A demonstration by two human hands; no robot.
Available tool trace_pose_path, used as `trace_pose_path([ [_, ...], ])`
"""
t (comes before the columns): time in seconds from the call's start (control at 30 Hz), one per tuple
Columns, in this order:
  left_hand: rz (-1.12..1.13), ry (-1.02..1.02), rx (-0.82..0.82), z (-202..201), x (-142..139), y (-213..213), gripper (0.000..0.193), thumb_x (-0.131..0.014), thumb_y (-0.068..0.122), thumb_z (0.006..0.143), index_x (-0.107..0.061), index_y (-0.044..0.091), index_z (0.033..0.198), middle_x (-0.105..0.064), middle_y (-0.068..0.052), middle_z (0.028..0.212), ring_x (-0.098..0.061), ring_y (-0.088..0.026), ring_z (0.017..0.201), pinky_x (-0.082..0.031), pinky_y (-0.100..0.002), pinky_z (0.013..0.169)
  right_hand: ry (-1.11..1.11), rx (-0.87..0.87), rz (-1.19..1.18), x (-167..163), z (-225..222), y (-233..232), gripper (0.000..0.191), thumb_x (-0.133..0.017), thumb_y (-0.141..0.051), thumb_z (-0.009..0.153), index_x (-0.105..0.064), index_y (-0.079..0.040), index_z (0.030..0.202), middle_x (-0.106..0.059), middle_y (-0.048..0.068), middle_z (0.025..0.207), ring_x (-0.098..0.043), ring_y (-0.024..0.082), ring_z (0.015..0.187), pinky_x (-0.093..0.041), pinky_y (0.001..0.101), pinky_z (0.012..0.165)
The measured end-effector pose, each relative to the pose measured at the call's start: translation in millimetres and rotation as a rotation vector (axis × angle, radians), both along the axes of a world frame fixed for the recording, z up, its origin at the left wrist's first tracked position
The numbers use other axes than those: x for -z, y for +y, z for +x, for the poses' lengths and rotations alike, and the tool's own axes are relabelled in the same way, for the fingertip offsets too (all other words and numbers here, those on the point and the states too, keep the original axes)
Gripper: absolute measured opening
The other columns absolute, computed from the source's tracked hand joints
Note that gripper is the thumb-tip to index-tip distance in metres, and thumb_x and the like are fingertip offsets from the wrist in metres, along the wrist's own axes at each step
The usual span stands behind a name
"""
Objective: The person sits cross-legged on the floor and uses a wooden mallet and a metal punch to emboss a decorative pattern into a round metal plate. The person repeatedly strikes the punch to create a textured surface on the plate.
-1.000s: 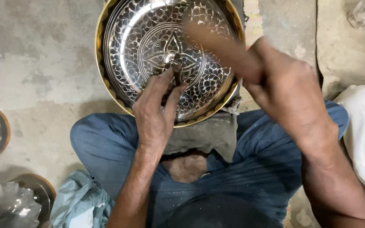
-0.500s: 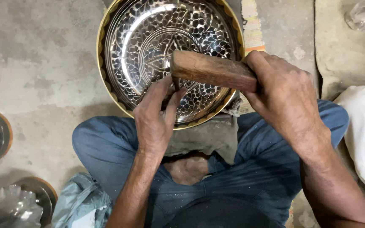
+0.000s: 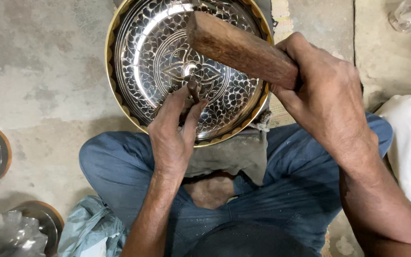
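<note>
- A crumpled clear plastic bag (image 3: 10,235) lies at the lower left.
- The left hand (image 3: 172,138) pinches a small metal punch (image 3: 193,90) on the engraved plate (image 3: 148,57).
- The right hand (image 3: 324,95) grips a wooden mallet (image 3: 239,47), fingers wrapped tight.

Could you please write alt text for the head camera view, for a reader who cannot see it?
Seen from above, a seated person's left hand holds a small metal punch upright on an engraved round metal plate, while the right hand grips a wooden mallet above it. The plate rests before blue-trousered knees on a concrete floor; other plates lie at the left edge.
</note>
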State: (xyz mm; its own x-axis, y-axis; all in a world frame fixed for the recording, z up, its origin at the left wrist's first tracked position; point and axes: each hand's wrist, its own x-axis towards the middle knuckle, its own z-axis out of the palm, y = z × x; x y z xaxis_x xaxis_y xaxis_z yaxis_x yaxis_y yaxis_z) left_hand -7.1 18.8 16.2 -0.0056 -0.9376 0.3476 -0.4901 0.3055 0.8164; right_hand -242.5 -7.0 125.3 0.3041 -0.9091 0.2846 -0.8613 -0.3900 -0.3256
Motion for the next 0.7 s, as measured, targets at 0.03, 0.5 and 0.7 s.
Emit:
trace_pose_path([
  [0.03,-0.007,-0.005,0.003,0.2,0.3,0.6,0.033,-0.076,0.009,0.099,-0.062,0.005,0.129,-0.075,-0.011,0.112,-0.078,-0.020,0.101,-0.066,-0.033,0.080,0.026,-0.004,-0.004,0.3,0.5,-0.1,0.034,-0.082,-0.008,0.094,-0.061,-0.002,0.121,-0.068,0.017,0.090,-0.071,0.034,0.085,-0.055,0.0445,0.072],
  [0.5,-0.031,-0.007,-0.004,1.6,-5.0,-1.2,0.034,-0.077,0.006,0.097,-0.061,0.002,0.127,-0.075,-0.011,0.111,-0.078,-0.021,0.097,-0.064,-0.034,0.078,0.110,0.000,0.041,-10.8,5.7,-3.1,0.036,-0.081,-0.009,0.087,-0.057,-0.001,0.112,-0.069,0.015,0.084,-0.071,0.031,0.079,-0.057,0.0444,0.070],
  [0.7,-0.067,-0.043,-0.006,1.2,-4.3,-2.9,0.035,-0.078,0.007,0.097,-0.060,0.002,0.127,-0.074,-0.011,0.112,-0.077,-0.021,0.098,-0.064,-0.035,0.079,0.114,-0.020,0.047,-10.0,3.9,-6.5,0.030,-0.078,-0.011,0.090,-0.057,-0.005,0.111,-0.068,0.009,0.085,-0.071,0.025,0.078,-0.056,0.0398,0.068],
])
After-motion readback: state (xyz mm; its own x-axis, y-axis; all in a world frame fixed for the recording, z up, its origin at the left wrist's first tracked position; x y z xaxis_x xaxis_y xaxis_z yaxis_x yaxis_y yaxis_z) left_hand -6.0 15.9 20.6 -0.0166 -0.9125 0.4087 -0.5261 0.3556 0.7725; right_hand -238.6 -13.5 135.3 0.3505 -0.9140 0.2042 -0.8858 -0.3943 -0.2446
